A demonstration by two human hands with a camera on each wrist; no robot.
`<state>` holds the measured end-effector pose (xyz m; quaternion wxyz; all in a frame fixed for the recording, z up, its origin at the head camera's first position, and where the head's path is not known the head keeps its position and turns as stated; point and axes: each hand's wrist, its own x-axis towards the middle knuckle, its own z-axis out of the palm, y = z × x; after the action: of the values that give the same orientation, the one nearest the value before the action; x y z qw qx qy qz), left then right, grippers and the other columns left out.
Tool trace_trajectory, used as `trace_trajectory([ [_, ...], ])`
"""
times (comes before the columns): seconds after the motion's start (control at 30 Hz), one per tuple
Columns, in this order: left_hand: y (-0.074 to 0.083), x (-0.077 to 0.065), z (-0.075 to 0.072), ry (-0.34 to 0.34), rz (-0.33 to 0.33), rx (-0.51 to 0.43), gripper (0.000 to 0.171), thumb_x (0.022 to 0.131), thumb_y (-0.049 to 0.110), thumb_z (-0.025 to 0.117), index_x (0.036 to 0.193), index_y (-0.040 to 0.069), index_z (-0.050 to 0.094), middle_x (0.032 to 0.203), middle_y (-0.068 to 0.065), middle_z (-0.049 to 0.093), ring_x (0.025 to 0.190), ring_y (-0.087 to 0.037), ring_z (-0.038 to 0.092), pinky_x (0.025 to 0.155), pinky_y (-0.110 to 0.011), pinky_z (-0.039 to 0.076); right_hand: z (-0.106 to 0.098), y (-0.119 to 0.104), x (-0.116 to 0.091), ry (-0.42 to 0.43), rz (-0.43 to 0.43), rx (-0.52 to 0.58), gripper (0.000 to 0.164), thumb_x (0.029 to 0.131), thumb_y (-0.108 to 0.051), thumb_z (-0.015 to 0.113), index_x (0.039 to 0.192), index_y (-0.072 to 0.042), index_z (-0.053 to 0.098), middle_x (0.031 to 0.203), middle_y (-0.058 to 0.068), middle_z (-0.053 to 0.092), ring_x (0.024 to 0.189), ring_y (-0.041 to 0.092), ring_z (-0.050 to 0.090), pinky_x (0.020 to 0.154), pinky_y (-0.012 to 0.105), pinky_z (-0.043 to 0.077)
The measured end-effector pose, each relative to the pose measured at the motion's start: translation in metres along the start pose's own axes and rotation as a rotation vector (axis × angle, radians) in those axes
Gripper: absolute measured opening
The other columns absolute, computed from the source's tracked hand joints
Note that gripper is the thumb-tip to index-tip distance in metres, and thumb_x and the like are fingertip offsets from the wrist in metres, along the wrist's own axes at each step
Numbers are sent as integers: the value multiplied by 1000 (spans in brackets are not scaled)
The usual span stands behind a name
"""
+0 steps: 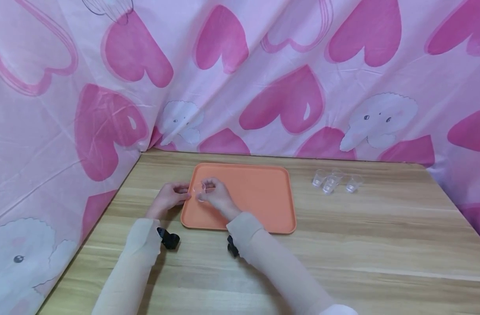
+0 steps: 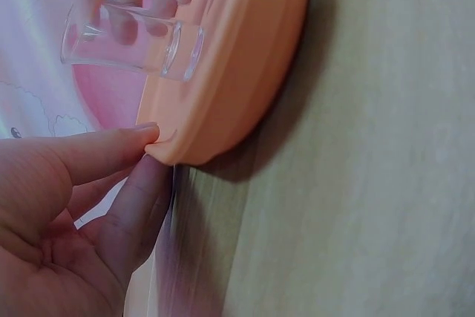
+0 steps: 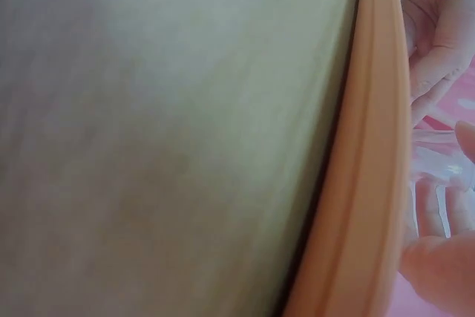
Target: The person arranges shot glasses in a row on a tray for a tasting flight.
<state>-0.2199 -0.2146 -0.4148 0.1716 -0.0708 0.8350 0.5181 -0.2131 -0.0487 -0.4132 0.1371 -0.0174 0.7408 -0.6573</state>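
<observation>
My left hand point(image 1: 169, 199) is at the left side of an orange tray point(image 1: 259, 197). In the left wrist view, its thumb and fingers pinch the tray's rim point(image 2: 245, 87). Over the tray's left part, my right hand point(image 1: 219, 197) holds a small clear cup point(image 1: 199, 188) between thumb and fingers. The left wrist view shows the cup close beside the rim; whether its base touches the tray I cannot tell. Only part of the right hand point(image 3: 445, 272) and the cup appears at the right edge of the right wrist view.
Several more small clear cups point(image 1: 329, 183) stand in a group on the wooden table point(image 1: 366, 245), right of the tray. A pink curtain point(image 1: 287, 96) with hearts hangs behind the table and along its left. Black wrist cameras point(image 1: 170, 240) sit under both sleeves.
</observation>
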Motion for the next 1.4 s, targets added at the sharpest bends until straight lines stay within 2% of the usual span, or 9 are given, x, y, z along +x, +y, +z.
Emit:
trace_trajectory([
  [0.17, 1, -1, 0, 3, 7, 26, 46, 94, 5, 58, 137, -6, 46, 130, -28, 55, 108, -25, 62, 94, -34, 55, -6, 2, 0, -2, -18, -7, 47, 76, 13, 65, 120, 2, 57, 119, 19, 61, 109, 30, 59, 83, 27, 57],
  [0.3, 1, -1, 1, 9, 14, 40, 46, 94, 5, 58, 137, -6, 46, 130, -29, 55, 108, -26, 62, 93, -33, 56, -17, 0, 0, 2, -26, 24, 48, 75, 16, 61, 121, 5, 56, 122, 22, 59, 112, 33, 58, 80, 26, 57],
  [0.43, 1, -1, 2, 7, 19, 26, 46, 94, 3, 57, 137, -8, 44, 130, -30, 54, 109, -27, 62, 94, -35, 55, -33, -7, -3, -23, -35, 56, 48, 80, 14, 60, 126, 7, 51, 128, 25, 54, 118, 37, 54, 86, 30, 57],
  [0.63, -3, 1, 2, 3, 37, 44, 46, 93, 3, 57, 136, -9, 44, 130, -31, 54, 110, -28, 62, 94, -35, 55, -68, -20, -8, -41, -47, 54, 49, 86, 10, 59, 133, 6, 47, 134, 27, 50, 124, 39, 51, 97, 37, 54],
  [0.8, -4, 0, 1, 2, 66, 36, 45, 94, 2, 56, 135, -10, 45, 130, -31, 53, 102, -19, 64, 91, -33, 56, -103, -31, -15, -8, -65, 18, 47, 87, 6, 59, 133, 2, 47, 134, 25, 50, 124, 37, 52, 102, 40, 50],
  [1.0, -3, -1, 1, 6, 66, 39, 45, 95, 5, 55, 136, -8, 45, 130, -30, 54, 96, -13, 64, 90, -31, 57, -147, -37, -25, 53, -128, 8, 48, 88, 6, 58, 134, 5, 45, 130, 25, 52, 120, 37, 54, 98, 32, 53],
  [1.1, -4, 0, 1, 4, 68, 43, 46, 95, 6, 56, 136, -9, 45, 129, -30, 54, 96, -12, 64, 90, -31, 57, -170, -38, -29, 82, -153, -2, 49, 88, 6, 58, 135, 7, 43, 121, 19, 57, 108, 24, 61, 89, 20, 54],
  [1.23, -3, 0, 0, -2, 61, 40, 46, 94, 6, 57, 137, -9, 44, 131, -31, 53, 101, -18, 65, 92, -32, 56, -202, -37, -37, 114, -174, -25, 50, 88, 5, 57, 136, 10, 41, 103, -5, 60, 91, 0, 61, 81, 11, 52],
  [1.4, -2, -1, 0, -6, 44, 45, 48, 94, 5, 57, 138, -8, 43, 132, -31, 52, 108, -24, 63, 92, -32, 55, -239, -34, -47, 162, -185, -71, 50, 91, -2, 60, 135, 9, 41, 94, -20, 59, 89, -5, 60, 80, 8, 52],
])
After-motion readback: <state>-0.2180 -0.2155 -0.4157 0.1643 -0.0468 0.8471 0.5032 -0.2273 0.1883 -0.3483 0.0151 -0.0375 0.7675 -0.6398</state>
